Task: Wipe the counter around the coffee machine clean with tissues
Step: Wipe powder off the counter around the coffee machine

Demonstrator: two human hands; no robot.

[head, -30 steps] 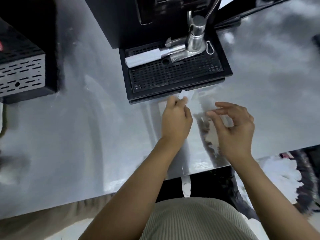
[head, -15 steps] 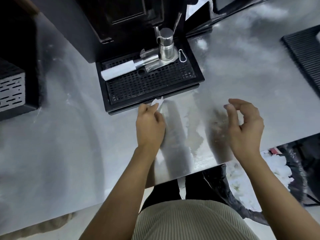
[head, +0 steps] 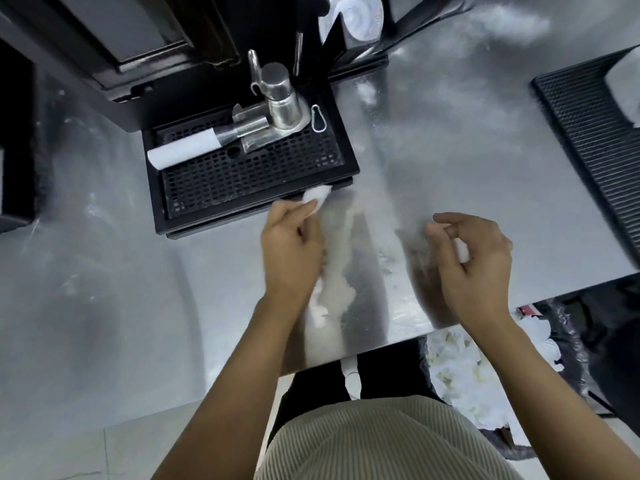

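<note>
Far left: bare steel counter (head: 104,289), a few faint streaks on it. Coffee machine (head: 138,46) stands at the back, with its drip tray (head: 249,178) jutting toward me.

Left hand (head: 291,247): thumb and fingers pinched on a wad of tissue (head: 317,199). The wad is down on the counter and touches the tray's front right corner.

Just right of that hand, a pale smear (head: 337,271) runs from the tray front toward the near edge. It looks like wet residue that hasn't been lifted.

Right hand (head: 474,268): hovers above the counter, well apart from the tray. The fingers are curled in over a small white scrap (head: 462,252), probably tissue, and the thumb tip is close to the forefinger.

Far right: black ribbed mat (head: 588,140). Below the edge, a bin bag (head: 460,375) holds white waste.

Step, by my reckoning: wiping along the tray front, mid-task.

Next: drag the wad down the smear with firm flat pressure, keeping it off the tray lip. The wad is small, so a fresh tissue may be needed.
</note>
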